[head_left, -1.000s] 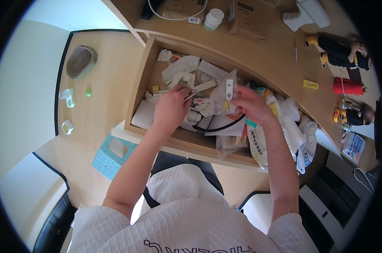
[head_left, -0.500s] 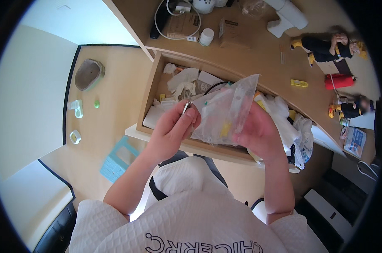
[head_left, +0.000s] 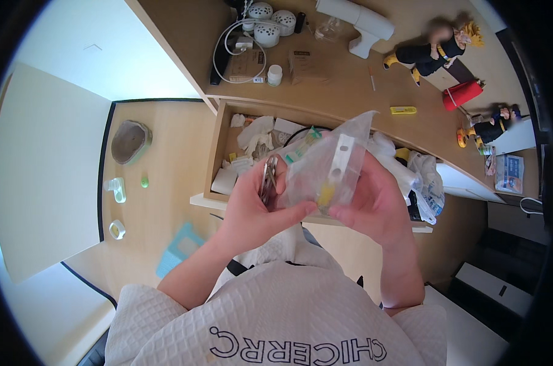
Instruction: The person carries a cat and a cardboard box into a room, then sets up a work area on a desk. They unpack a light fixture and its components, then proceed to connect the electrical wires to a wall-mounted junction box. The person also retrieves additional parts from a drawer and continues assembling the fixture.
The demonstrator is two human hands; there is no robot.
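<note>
**Left hand [head_left: 252, 204] and right hand [head_left: 379, 201] share a clear bag [head_left: 307, 183] over an open drawer [head_left: 216, 146]**

From my end of the feed, I have the bag in front of the person's chest, above the front part of the drawer, with a hand at each side of it. I see the left fingers curled closed around a shiny metal tool [head_left: 268, 180], which stands roughly lengthwise in the grip; the left thumb reaches across to the bag's lower edge. The right fingers are bent behind the bag, gripping it, with the thumb at the bottom edge near the left one. Through the plastic I make out a white strip with holes [head_left: 341, 160] and a small yellow piece [head_left: 326, 195].

Below, I see crumpled white material [head_left: 256, 131] at the drawer's left and white plastic bags [head_left: 426, 174] bunched at its right. On the desktop behind, I have a white bottle [head_left: 274, 75] beside a brown box [head_left: 308, 67], a yellow packet [head_left: 403, 110] nearer the drawer's right side, and a red roll [head_left: 462, 96] between two dark-clothed figures. Away to the left, on the floor, I find a stone-coloured basin [head_left: 130, 142], a green ball [head_left: 144, 182] and a light-blue stool [head_left: 177, 250] near the left forearm.
</note>
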